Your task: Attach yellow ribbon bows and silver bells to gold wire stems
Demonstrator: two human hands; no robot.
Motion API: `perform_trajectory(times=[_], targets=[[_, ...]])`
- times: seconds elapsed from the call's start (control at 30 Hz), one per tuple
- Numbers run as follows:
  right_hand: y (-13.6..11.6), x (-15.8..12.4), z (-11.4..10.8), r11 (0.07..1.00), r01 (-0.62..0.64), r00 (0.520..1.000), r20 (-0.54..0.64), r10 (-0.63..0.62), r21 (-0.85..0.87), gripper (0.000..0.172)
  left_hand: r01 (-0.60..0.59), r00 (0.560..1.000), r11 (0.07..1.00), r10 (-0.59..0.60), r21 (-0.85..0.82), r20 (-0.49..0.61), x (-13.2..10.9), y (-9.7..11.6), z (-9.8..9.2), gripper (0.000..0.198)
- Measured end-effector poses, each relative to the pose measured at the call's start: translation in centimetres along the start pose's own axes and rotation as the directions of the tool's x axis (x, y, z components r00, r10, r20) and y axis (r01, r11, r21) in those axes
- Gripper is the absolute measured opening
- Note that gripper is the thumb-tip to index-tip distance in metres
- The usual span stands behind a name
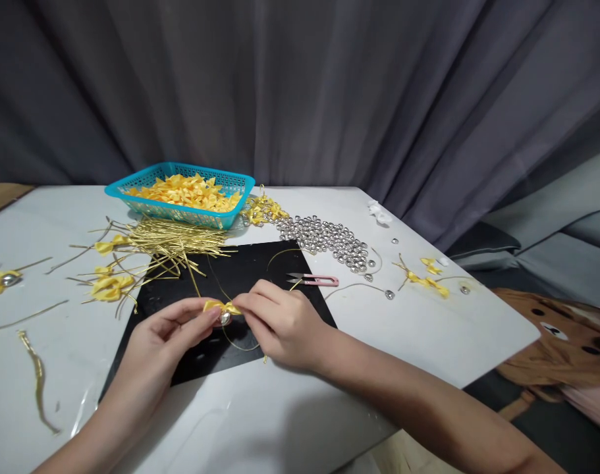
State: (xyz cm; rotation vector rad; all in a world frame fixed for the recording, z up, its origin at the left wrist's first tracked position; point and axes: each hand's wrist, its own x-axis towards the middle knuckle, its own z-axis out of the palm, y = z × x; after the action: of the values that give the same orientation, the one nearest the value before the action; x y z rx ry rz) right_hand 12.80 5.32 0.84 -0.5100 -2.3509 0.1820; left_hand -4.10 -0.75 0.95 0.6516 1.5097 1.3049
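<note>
A small yellow ribbon bow [221, 307] is pinched between both hands above a black mat [215, 359]. My left hand [174, 332] grips its left end between thumb and fingertips. The fingers of my right hand [284, 322] are closed on its right end, and their tips are partly hidden. Just under the bow sits a silver bead [225, 318]. A thin gold cord [238, 345] loops below the hands and another strand runs up across the mat. Pink thread snips [314, 280] lie at the mat's right edge, beyond my right hand.
A blue basket [112, 190] of yellow bows stands at the back. Before it lies a bundle of gold ties [176, 237]. Silver beads [324, 237] are heaped right of centre. Loose bows [112, 288] and a gold tie bundle [37, 375] lie left; more bows [428, 283] lie right.
</note>
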Motion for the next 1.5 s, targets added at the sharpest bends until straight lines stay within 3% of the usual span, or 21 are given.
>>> perform_trajectory(times=[0.5, 0.87, 1.03, 1.23, 1.5], targets=[[-0.1, -0.1, 0.0, 0.999, 0.022, 1.0, 0.018, -0.021, -0.035, 0.025, -0.132, 0.991, 0.99, 0.13, 0.054, 0.045, 0.1, -0.4, -0.2, 0.027], [-0.5, -0.1, 0.1, 0.957, 0.158, 0.987, 0.025, -0.156, -0.244, 0.033, -0.12, 0.992, 0.993, 0.119, 0.02, 0.03, 0.1, -1.1, -0.2, 0.029], [-0.6, 0.2, -0.1, 0.942, 0.13, 0.99, -0.019, -0.143, -0.309, 0.029, -0.12, 0.993, 0.993, 0.12, 0.004, 0.004, -0.1, -0.8, -0.1, 0.03], [-0.7, 0.3, -0.4, 0.933, 0.14, 0.988, -0.012, -0.153, -0.33, 0.036, -0.078, 0.996, 0.994, 0.082, -0.079, 0.045, -0.2, -0.5, 0.1, 0.031], [-0.4, 0.4, -0.6, 0.936, 0.139, 0.988, -0.02, -0.153, -0.323, 0.031, -0.072, 0.993, 0.992, 0.081, -0.105, 0.08, -0.6, 0.2, 0.2, 0.028]])
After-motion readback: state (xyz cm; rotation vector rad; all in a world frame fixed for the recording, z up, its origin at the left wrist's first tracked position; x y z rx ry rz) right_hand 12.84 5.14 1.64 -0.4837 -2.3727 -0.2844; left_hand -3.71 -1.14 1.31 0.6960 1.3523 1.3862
